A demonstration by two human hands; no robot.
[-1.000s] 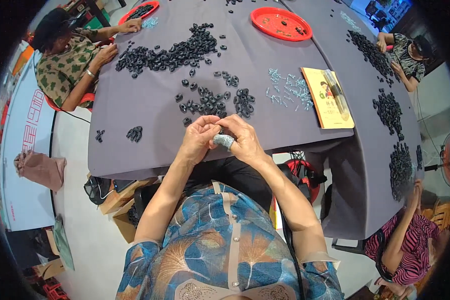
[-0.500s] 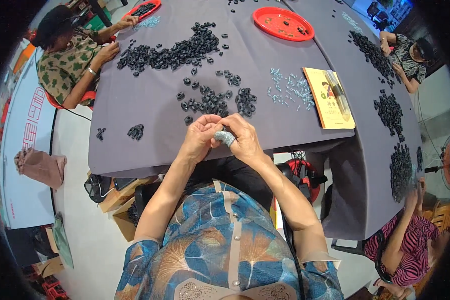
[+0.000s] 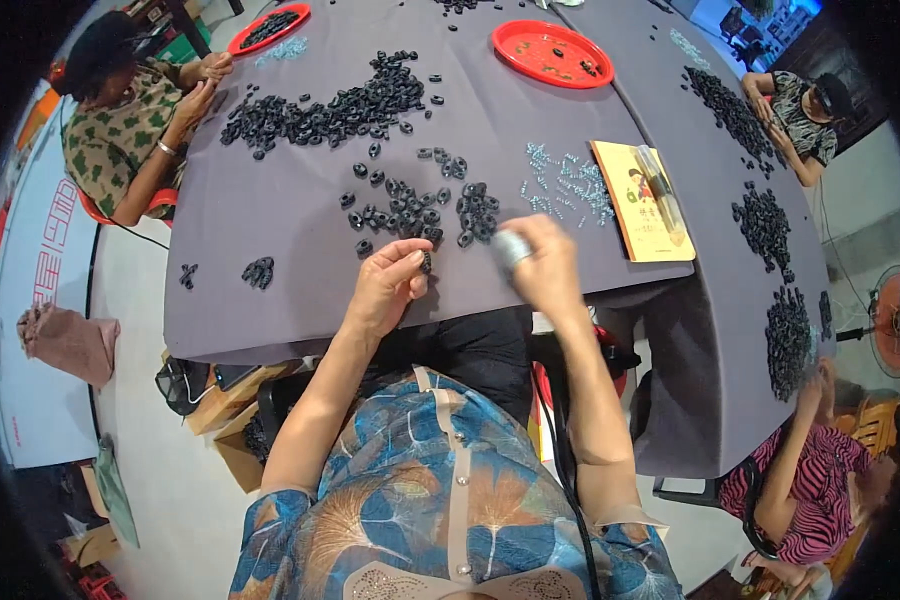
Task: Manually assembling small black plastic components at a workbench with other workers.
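My left hand (image 3: 385, 288) is at the near edge of the table, thumb and fingers pinched on a small black plastic part (image 3: 426, 263). To its right, my right hand (image 3: 550, 265) is in the air, smeared by motion. A grey-silver wrap (image 3: 513, 248) covers one of its fingers; whether it holds anything cannot be made out. Just beyond my left hand lies a loose group of black oval parts (image 3: 402, 210), with a smaller cluster (image 3: 478, 210) to its right. Small silvery coil-shaped pieces (image 3: 570, 185) are scattered beyond my right hand.
A yellow booklet (image 3: 635, 225) with a clear tube (image 3: 660, 190) on it lies at right. Farther off are a big heap of black parts (image 3: 320, 120) and a red tray (image 3: 550, 75). Two small black piles (image 3: 258, 272) sit at left. Other people work around the table.
My right hand has come away from my left and moved right, toward the silvery pieces. The left stays pinched, the black part now showing. The view has shifted slightly.
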